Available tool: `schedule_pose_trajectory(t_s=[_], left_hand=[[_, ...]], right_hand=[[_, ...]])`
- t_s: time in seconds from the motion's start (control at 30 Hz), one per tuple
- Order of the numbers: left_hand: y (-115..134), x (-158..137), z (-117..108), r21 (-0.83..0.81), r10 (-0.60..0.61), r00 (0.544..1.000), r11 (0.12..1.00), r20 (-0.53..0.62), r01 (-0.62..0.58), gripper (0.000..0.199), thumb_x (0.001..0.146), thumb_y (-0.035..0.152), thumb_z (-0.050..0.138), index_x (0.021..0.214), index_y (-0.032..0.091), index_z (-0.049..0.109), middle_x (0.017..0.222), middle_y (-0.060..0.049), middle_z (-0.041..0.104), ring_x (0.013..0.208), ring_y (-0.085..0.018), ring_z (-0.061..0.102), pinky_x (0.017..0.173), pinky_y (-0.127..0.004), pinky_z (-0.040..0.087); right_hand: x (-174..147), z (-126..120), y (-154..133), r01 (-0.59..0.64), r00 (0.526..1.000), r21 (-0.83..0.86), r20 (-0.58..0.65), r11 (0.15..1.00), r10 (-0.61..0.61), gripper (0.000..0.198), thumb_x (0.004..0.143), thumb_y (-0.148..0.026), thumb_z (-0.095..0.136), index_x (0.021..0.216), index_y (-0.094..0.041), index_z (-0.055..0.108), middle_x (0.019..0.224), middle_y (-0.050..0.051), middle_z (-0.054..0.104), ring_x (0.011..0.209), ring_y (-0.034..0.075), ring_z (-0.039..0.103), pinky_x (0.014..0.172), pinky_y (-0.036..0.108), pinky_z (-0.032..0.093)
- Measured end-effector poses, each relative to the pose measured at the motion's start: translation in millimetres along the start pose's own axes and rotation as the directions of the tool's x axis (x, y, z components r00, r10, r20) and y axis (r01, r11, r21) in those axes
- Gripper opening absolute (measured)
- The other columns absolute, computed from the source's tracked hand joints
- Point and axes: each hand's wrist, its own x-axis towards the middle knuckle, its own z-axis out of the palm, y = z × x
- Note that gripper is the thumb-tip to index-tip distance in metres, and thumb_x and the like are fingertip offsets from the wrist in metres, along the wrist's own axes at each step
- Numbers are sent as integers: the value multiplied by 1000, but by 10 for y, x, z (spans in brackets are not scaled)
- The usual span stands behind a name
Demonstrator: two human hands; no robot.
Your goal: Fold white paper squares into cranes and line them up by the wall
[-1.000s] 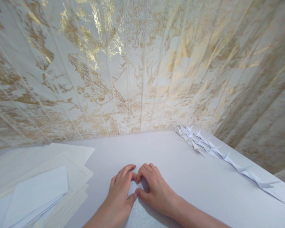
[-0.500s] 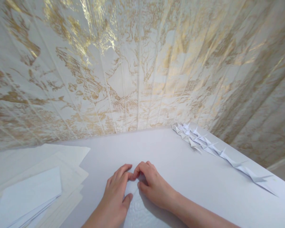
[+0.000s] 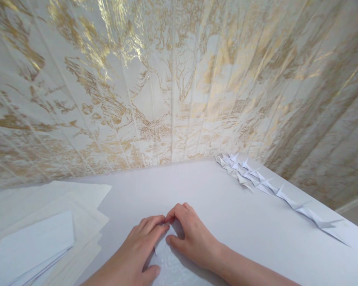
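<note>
A small piece of folded white paper (image 3: 162, 243) lies on the white table between my hands, mostly covered by them. My left hand (image 3: 140, 242) presses on its left side with bent fingers, the thumb held apart lower down. At the paper's far tip, the curled fingers of my right hand (image 3: 192, 232) meet my left fingertips, while its thumb touches the near part. Under the paper is a shiny, clear textured surface (image 3: 174, 268). The exact folds are hidden by my fingers.
Several folded white paper cranes (image 3: 295, 202) line the table's right edge. At the left lie fanned cream sheets (image 3: 92, 214) with a stack of white paper (image 3: 41, 242) on top. A gold-patterned white curtain (image 3: 155, 99) hangs behind the table (image 3: 250, 226).
My left hand has shifted down and left, its fingers now flatter over the paper. My right hand stays near the tip, its thumb slightly farther left. The view has turned slightly.
</note>
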Motion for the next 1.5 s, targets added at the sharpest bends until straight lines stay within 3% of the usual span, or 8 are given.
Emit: schedule_pose_trajectory(t_s=[0.17,0.33,0.5,0.67,1.03,1.23,1.37,1.5], left_hand=[[11,-30,-16,62,11,999,998,-48,-8,59,63,12,54,118,30,66,130,-3,61,121,-26,55,106,-41,44],[14,-32,-29,84,-7,1000,996,-11,7,48,66,12,51,109,27,67,124,-4,62,115,-24,59,102,-39,46],[31,-73,-7,187,43,997,982,-71,-29,46,66,8,47,102,28,69,117,-4,65,106,-25,63,93,-38,50],[28,-92,38,178,30,994,984,-104,-11,44,66,9,49,99,28,70,115,-4,67,103,-26,63,91,-39,51],[119,-75,-3,375,-4,1000,927,-12,8,43,71,6,47,103,24,70,122,-8,65,108,-29,62,90,-42,52],[156,21,31,548,-39,998,834,-51,61,37,86,18,52,120,14,65,122,-16,65,113,-36,58,94,-54,48],[148,110,66,567,-57,993,816,-105,107,26,92,22,51,107,12,69,106,-15,68,104,-34,62,88,-52,51],[107,133,89,592,22,998,805,-60,17,20,91,16,52,101,14,70,106,-11,68,103,-31,63,88,-50,53]], right_hand=[[1,1,6,7,1000,-47,11,999,-6,28,72,-4,65,94,-18,55,97,3,61,96,20,50,90,34,40],[-2,4,9,4,1000,-65,9,998,-4,33,69,-7,68,97,-17,54,100,4,60,98,21,49,91,35,40],[-20,27,-38,-24,999,-120,19,992,26,38,67,-13,72,101,-17,55,103,5,59,97,23,48,90,39,38],[-53,56,-81,-24,999,-144,37,989,30,47,65,-21,74,108,-17,54,110,6,57,102,25,47,92,41,37],[-101,90,-56,40,997,-123,69,992,-32,72,60,-31,83,123,-16,52,128,10,53,116,29,43,102,45,33],[-115,48,-50,43,999,-26,3,999,-43,56,69,-9,70,121,-17,50,125,9,53,115,25,44,101,41,35],[-99,23,-17,57,997,13,-50,998,-57,44,75,1,56,113,-19,52,108,5,60,103,22,49,94,39,37],[-71,35,28,94,995,7,-38,996,-94,43,75,5,52,112,-18,51,101,3,64,99,21,51,91,39,38]])
